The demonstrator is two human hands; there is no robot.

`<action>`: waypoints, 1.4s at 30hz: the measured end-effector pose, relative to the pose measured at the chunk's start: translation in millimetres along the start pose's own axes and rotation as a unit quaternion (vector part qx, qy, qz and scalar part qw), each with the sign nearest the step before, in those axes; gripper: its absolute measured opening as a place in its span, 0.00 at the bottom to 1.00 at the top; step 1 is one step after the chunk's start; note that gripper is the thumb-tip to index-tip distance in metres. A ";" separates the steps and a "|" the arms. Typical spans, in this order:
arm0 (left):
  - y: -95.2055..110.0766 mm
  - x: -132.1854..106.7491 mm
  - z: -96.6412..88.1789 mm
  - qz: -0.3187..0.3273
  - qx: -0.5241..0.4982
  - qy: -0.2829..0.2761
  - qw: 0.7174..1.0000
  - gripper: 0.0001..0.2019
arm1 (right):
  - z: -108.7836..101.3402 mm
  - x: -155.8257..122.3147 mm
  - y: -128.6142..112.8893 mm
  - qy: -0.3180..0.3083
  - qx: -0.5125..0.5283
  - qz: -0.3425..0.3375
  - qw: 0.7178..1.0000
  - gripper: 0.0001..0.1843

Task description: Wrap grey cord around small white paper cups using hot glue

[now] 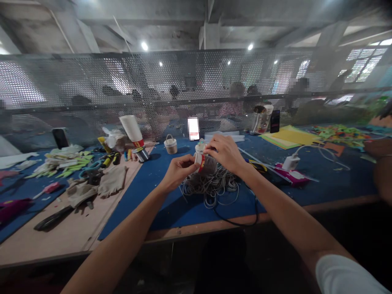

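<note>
My left hand (178,170) is closed round a small paper cup (200,161) with a red band, held on its side above the blue table mat (171,204). The far part of the cup is wrapped in grey cord. My right hand (225,153) is closed over the cup's wrapped end, fingers pinched on the cord. A loose tangle of the same grey cord (211,185) lies on the mat right under both hands.
A stack of paper cups (132,130) leans at the back left near a small wrapped basket (170,144). Gloves, pliers and a black knife (52,219) lie on the left. A glue gun (290,173), yellow sheets and another person's arm (384,167) are on the right. A perforated metal screen closes the back.
</note>
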State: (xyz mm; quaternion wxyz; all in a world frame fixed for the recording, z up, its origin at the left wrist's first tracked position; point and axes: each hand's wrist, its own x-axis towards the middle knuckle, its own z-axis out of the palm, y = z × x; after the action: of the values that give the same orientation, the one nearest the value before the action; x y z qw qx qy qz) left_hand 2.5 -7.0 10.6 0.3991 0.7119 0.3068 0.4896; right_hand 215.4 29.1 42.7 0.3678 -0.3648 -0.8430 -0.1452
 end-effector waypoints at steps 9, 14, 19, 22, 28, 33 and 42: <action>-4.8 1.5 -3.0 -0.009 -0.019 0.004 1.000 0.10 | 13.4 2.6 8.2 -0.001 0.086 0.039 0.996 0.07; -8.0 2.2 -3.6 -0.014 -0.029 0.029 0.999 0.10 | 17.0 1.8 12.7 0.048 0.161 0.078 0.983 0.07; -9.0 1.8 -2.2 -0.011 -0.050 0.040 0.998 0.09 | 10.6 -4.8 20.1 0.112 0.148 0.130 0.974 0.13; -9.5 2.7 -1.8 -0.009 -0.062 0.063 0.996 0.09 | 1.7 -14.1 18.4 0.089 0.138 0.176 0.971 0.20; -9.0 4.9 -1.4 -0.026 -0.077 0.098 0.992 0.12 | -5.5 -32.5 2.8 -0.047 0.237 0.195 0.950 0.26; -10.7 5.2 -2.4 -0.037 -0.093 0.098 0.990 0.12 | 2.9 -37.5 -2.2 -0.029 0.290 0.195 0.937 0.28; -7.8 5.4 -2.2 -0.059 -0.123 0.124 0.983 0.11 | 12.1 -45.4 -5.1 0.033 0.278 0.143 0.949 0.28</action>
State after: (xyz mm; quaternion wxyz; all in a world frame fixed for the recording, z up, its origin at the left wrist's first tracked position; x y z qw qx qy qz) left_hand 1.9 1.9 6.7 0.4707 0.5720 0.3327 0.5836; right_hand 226.5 8.8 1.6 0.4992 -0.3597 -0.7762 0.1375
